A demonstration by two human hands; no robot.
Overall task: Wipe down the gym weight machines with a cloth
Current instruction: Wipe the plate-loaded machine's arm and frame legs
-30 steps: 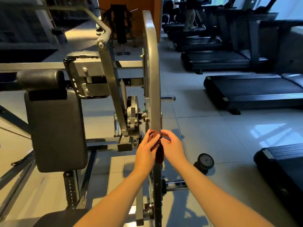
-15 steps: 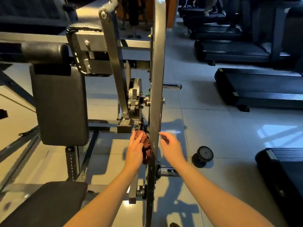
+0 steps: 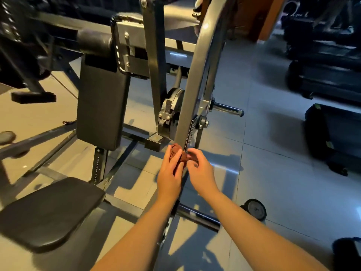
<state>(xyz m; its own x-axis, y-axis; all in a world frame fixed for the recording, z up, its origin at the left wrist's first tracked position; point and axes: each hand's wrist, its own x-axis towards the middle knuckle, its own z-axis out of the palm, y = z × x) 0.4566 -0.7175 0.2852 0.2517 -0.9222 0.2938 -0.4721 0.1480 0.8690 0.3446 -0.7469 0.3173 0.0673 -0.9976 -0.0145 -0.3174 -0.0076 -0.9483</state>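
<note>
Right hand is back pinching the cloth with my left hand, both grips clamped on it, wrapped round the grey lever arm (low down now), so wiping resumes.

Both hands, left and right, clasp a brown cloth around the machine's grey bar.

Metal, padding, cloth, tile

We see a smooth grey metal lever arm, matt black pads, a soft brown cloth, and glossy floor tiles.
</note>
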